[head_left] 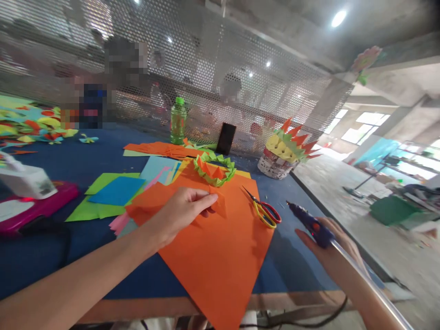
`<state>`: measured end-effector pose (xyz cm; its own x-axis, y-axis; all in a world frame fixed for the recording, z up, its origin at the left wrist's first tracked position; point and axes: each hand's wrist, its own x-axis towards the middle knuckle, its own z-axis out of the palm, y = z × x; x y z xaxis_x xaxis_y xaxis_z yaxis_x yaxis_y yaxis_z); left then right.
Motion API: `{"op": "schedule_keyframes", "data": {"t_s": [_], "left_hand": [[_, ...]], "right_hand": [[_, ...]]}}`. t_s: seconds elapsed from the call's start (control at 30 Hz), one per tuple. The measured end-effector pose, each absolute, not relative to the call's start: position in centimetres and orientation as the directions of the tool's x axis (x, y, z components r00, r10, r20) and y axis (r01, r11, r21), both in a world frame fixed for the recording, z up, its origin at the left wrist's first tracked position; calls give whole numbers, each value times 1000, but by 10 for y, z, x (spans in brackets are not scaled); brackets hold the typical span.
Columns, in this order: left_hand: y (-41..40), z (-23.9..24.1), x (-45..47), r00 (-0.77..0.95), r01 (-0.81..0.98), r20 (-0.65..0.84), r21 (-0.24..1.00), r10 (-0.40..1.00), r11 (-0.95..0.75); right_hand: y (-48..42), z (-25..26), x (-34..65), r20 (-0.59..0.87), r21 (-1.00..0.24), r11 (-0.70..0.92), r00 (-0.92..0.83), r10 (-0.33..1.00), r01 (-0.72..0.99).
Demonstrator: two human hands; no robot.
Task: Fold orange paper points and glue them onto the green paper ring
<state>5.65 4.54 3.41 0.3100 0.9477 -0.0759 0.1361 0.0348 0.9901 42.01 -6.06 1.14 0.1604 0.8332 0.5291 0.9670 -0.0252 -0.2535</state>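
My left hand [184, 211] pinches a small folded orange paper piece [220, 201] above a large orange sheet [213, 243] that lies on the blue table [103, 156]. My right hand [330, 247] holds a dark blue glue gun [311, 224] at the table's right edge, nozzle pointing up and left. A ring of folded green and orange paper pieces [215, 168] rests at the sheet's far end. Scissors with red and yellow handles [264, 211] lie between the ring and the glue gun.
Green, blue and pink sheets [110, 195] lie left of the orange sheet, more orange strips [158, 149] behind. A green bottle [178, 121], a black phone [226, 138] and a basket with folded paper [283, 153] stand by a perforated metal screen. A pink tray [30, 211] carries a white box.
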Motion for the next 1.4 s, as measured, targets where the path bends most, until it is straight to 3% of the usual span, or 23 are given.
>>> {"op": "schedule_keyframes", "data": {"t_s": [0.17, 0.33, 0.63, 0.87, 1.03, 1.17, 1.4], "left_hand": [[43, 32, 56, 330, 127, -114, 989, 937, 75], [47, 26, 56, 342, 117, -119, 990, 932, 83], [50, 21, 53, 335, 101, -145, 988, 931, 117], [52, 20, 52, 333, 103, -156, 986, 930, 129], [51, 20, 52, 341, 101, -164, 985, 926, 137], [49, 22, 52, 361, 102, -157, 986, 919, 129], [45, 28, 52, 358, 89, -136, 990, 924, 111]], "right_hand": [[-39, 26, 519, 519, -117, -179, 214, 827, 977], [-25, 14, 579, 404, -78, -250, 259, 877, 965], [-16, -7, 608, 226, -120, -230, 252, 941, 966], [-21, -12, 611, 103, -240, -191, 220, 970, 952], [-25, 1, 615, 103, -308, -238, 281, 954, 921], [-25, 8, 619, 107, -285, -290, 331, 937, 914], [-32, 3, 607, 7, -198, -259, 266, 964, 945]]}}
